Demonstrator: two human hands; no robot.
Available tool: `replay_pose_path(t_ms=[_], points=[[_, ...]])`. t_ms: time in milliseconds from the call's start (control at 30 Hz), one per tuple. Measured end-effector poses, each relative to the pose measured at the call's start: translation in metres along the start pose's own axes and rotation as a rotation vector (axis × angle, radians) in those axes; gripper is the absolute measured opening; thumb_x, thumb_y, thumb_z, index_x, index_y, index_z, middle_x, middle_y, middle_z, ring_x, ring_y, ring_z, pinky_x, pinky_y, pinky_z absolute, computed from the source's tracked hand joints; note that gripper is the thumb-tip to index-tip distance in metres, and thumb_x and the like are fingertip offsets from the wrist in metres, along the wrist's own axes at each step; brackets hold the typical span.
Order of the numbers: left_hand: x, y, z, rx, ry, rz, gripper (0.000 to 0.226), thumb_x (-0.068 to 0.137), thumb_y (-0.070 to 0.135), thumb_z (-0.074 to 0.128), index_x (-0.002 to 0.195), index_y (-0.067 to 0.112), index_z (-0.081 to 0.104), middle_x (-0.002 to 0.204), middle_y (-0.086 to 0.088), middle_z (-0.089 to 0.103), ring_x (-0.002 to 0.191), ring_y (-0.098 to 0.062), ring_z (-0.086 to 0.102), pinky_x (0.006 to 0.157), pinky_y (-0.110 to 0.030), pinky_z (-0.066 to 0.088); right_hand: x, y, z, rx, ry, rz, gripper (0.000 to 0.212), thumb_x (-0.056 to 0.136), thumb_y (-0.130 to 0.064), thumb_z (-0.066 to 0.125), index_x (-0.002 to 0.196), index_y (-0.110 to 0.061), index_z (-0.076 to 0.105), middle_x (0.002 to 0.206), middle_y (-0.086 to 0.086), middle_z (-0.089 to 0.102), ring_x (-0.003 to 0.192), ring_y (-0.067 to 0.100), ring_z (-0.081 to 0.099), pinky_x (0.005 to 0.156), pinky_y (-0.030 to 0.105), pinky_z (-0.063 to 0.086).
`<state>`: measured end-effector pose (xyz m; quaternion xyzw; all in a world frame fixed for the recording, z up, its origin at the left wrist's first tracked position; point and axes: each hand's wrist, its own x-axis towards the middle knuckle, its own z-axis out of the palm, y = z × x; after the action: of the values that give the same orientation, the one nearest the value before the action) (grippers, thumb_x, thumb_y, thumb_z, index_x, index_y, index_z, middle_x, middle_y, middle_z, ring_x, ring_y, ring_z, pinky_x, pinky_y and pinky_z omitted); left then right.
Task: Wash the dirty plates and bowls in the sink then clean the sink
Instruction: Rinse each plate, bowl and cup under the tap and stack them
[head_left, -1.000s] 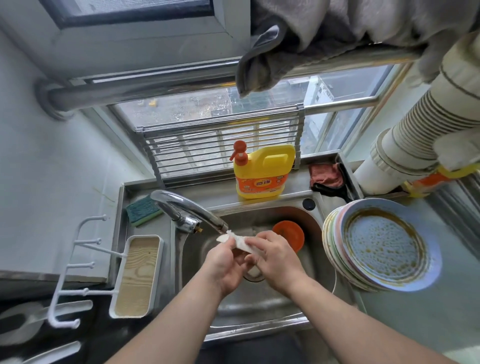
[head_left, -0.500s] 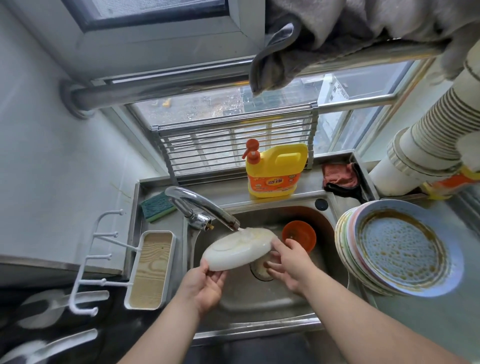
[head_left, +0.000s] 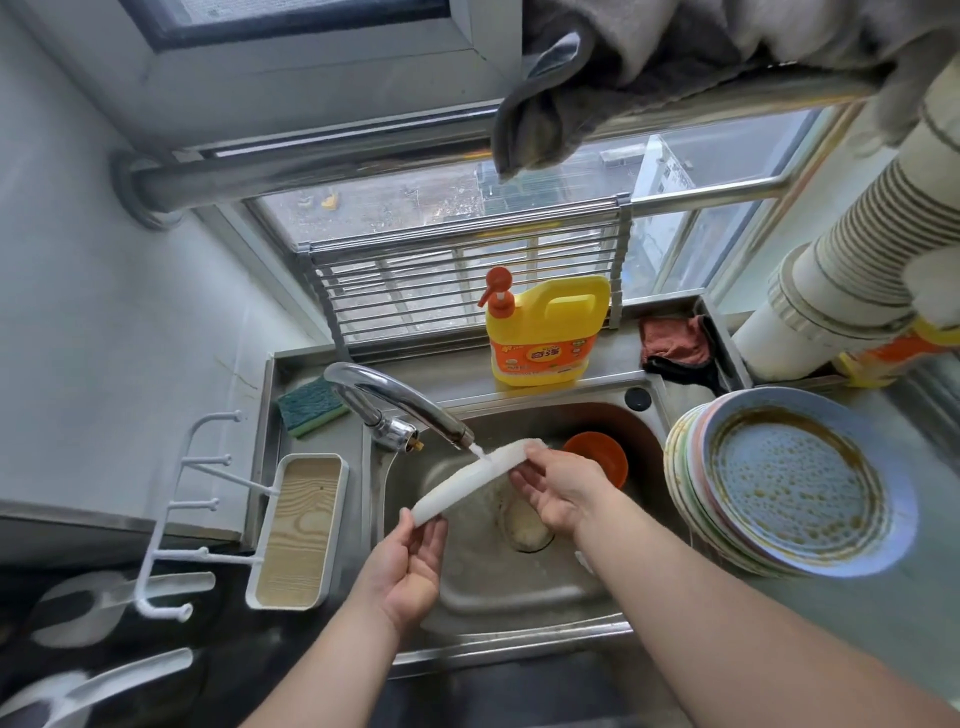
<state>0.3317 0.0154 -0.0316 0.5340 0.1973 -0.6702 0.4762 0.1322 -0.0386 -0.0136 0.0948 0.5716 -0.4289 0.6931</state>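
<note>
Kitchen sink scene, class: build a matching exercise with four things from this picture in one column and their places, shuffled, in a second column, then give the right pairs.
Things:
1. white plastic plate
2. yellow detergent bottle
3. green scrubbing sponge
4. small orange bowl

Places:
A. inside the steel sink, at the back
B. ledge behind the sink, by the window
C. held under the chrome tap
D. ledge left of the tap

Pairs: 1-C, 2-B, 3-D, 4-A

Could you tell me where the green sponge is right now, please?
In the head view, the green sponge lies on the sink's back-left ledge, just left of the faucet base, behind the white tray.
</note>
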Motion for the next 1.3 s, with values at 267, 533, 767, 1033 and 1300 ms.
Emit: replay_pose_path(t_ms=[267, 533, 767, 1033, 1300], points=[[-0.006, -0.025, 0.035, 0.232, -0.100, -0.116, 0.025, 0.106, 0.020, 0.059, 0.115, -0.003, 0.065, 0.095, -0.017, 0.077, 0.075, -0.028, 0.079, 0.062, -0.041, 0.066, -0.002, -0.026, -0.068, 0.073, 0.019, 0.050, 0.014, 0.103, -0.006, 0.061, 0.114, 0.002, 0.064, 0.104, 0.015, 0.065, 0.085, 0.021, 0.063, 0.057, 0.027, 0.062], [-0.004, -0.040, 0.028, 0.444, -0.065, -0.164, 0.030, 0.105, 0.022, 0.061, 0.123, -0.001, 0.067, 0.102, -0.017, 0.078, 0.086, -0.030, 0.078, 0.062, -0.037, 0.065, -0.012, -0.008, -0.113, 0.077, 0.128, 0.127, 0.021, 0.091, -0.004, 0.048, 0.108, -0.005, 0.059, 0.100, 0.014, 0.066, 0.075, 0.024, 0.062, 0.074, 0.031, 0.053], [0.006, -0.014, 0.011, 0.492, 0.021, -0.106, 0.038, 0.109, 0.031, 0.053, 0.135, 0.005, 0.061, 0.115, -0.015, 0.072, 0.095, -0.027, 0.070, 0.073, -0.039, 0.056, -0.011, 0.004, -0.105, 0.004, 0.047, 0.111, 0.037, 0.107, -0.021, 0.038, 0.126, -0.019, 0.070, 0.120, 0.020, 0.075, 0.117, 0.045, 0.068, 0.102, 0.068, 0.051], [-0.003, 0.008, -0.007, 0.649, 0.098, -0.119, 0.052, 0.108, 0.057, 0.043, 0.126, 0.018, 0.073, 0.111, -0.009, 0.080, 0.091, -0.028, 0.078, 0.057, -0.035, 0.061, 0.014, 0.037, -0.063, -0.255, 0.193, 0.195, 0.027, 0.096, -0.026, 0.049, 0.100, -0.013, 0.072, 0.102, 0.012, 0.080, 0.101, 0.038, 0.075, 0.090, 0.059, 0.059], [-0.013, 0.027, -0.017, 0.698, 0.062, 0.069, 0.040, 0.107, 0.043, 0.048, 0.129, 0.018, 0.071, 0.110, -0.009, 0.080, 0.097, -0.029, 0.076, 0.075, -0.041, 0.060, 0.057, 0.058, -0.048, -0.403, 0.128, 0.129, 0.034, 0.098, -0.049, 0.056, 0.110, -0.020, 0.070, 0.106, 0.008, 0.079, 0.098, 0.033, 0.074, 0.094, 0.055, 0.059]])
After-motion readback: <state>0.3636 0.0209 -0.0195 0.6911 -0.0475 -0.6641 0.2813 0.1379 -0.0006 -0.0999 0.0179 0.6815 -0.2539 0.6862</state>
